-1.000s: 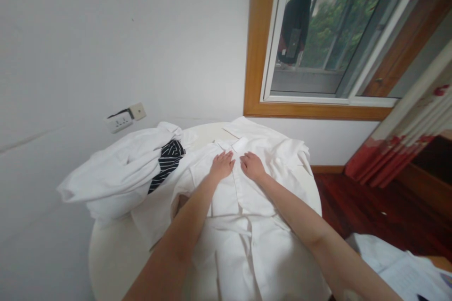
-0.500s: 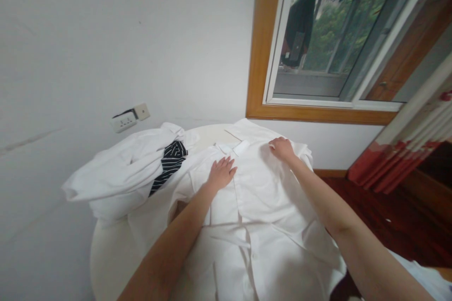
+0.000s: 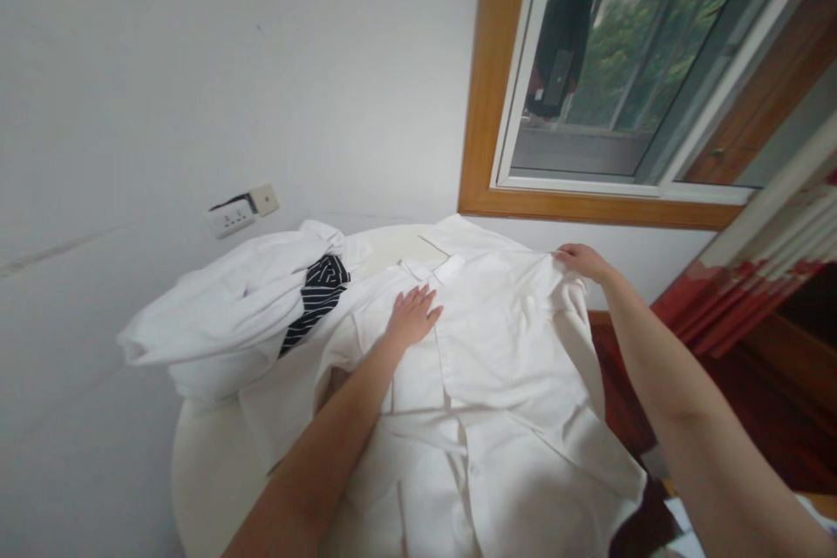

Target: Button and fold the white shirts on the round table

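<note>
A white button-front shirt [image 3: 497, 340] lies spread over a round, cream-coloured table [image 3: 206, 471], its collar toward the wall. My left hand [image 3: 413, 316] rests flat on the upper chest just below the collar, fingers spread. At the shirt's far right, my right hand [image 3: 581, 261] pinches the fabric by the shoulder or sleeve, fingers closed on it. Creases run from that grip across the right side. The lower front is wrinkled, with a fold crossing the middle.
A heap of white clothing [image 3: 228, 305] with a black-and-white striped piece [image 3: 318, 296] sits at the table's left. Behind are a wall socket [image 3: 232, 216] and a wood-framed window [image 3: 480, 105]. A red-and-cream curtain [image 3: 732, 279] hangs at the right above a dark wooden floor [image 3: 628, 375].
My right hand has moved right, from the shirt's upper chest to its outer edge, drawing the fabric outward. My left hand stays in place on the shirt.
</note>
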### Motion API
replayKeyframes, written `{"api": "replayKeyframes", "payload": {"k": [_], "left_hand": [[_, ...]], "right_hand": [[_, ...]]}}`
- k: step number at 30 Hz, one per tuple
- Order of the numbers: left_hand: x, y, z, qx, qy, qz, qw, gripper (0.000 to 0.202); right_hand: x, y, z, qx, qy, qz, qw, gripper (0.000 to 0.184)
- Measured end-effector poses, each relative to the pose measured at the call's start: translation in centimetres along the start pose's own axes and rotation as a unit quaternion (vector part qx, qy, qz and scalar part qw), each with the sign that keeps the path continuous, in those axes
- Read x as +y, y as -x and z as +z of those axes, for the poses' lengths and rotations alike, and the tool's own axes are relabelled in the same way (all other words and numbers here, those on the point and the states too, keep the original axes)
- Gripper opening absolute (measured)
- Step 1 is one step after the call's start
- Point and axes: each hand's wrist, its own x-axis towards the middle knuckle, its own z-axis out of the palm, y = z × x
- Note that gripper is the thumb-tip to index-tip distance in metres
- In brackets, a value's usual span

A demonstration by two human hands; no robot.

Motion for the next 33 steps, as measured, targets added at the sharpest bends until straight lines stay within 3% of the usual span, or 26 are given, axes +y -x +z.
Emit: {"api": "replayKeyframes", "payload": {"k": [5, 10, 14, 17, 20, 23, 25, 29, 33], "left_hand": [[0.1, 0.1, -0.2, -0.004, -0.001, 0.003, 1.000, 0.051], [0.3, 0.1, -0.3, -0.003, 0.001, -0.002, 1.000, 0.051], [0.5, 0.2, -0.4, -0.001, 0.008, -0.007, 1.000, 0.050], [0.6, 0.2, -0.4, -0.009, 0.008, -0.017, 1.000, 0.050], [0.7, 0.2, -0.4, -0.011, 0.001, -0.027, 1.000, 0.052], [0.7, 0.2, -0.4, -0.007, -0.006, -0.050, 0.999, 0.057], [0.8, 0.4, -0.4, -0.005, -0.017, -0.097, 0.995, 0.057], [1.1, 0.7, -0.8, -0.026, -0.042, -0.177, 0.983, 0.057], [0.2, -0.2, -3.0, -0.060, -0.085, -0.139, 0.985, 0.047]], "right_hand": [[-1.7, -0.8, -2.0, 0.092, 0.164, 0.027, 0.982, 0.035], [-4.4, -0.9, -1.4, 0.072, 0.293, 0.005, 0.953, 0.031], [-10.0, -0.2, 2.1, 0.079, 0.276, -0.051, 0.956, 0.032], [-15.2, 1.0, 6.4, -0.024, 0.175, -0.101, 0.979, 0.035], [-18.4, 2.3, 10.9, -0.073, 0.140, -0.125, 0.980, 0.041], [-18.6, 3.4, 14.2, -0.062, 0.084, -0.113, 0.988, 0.058], [-17.9, 3.9, 15.2, -0.043, 0.070, -0.104, 0.991, 0.062], [-16.5, 4.4, 15.3, -0.029, 0.074, -0.093, 0.992, 0.064], [-16.3, 4.8, 15.2, -0.033, 0.080, -0.089, 0.992, 0.063]]}}
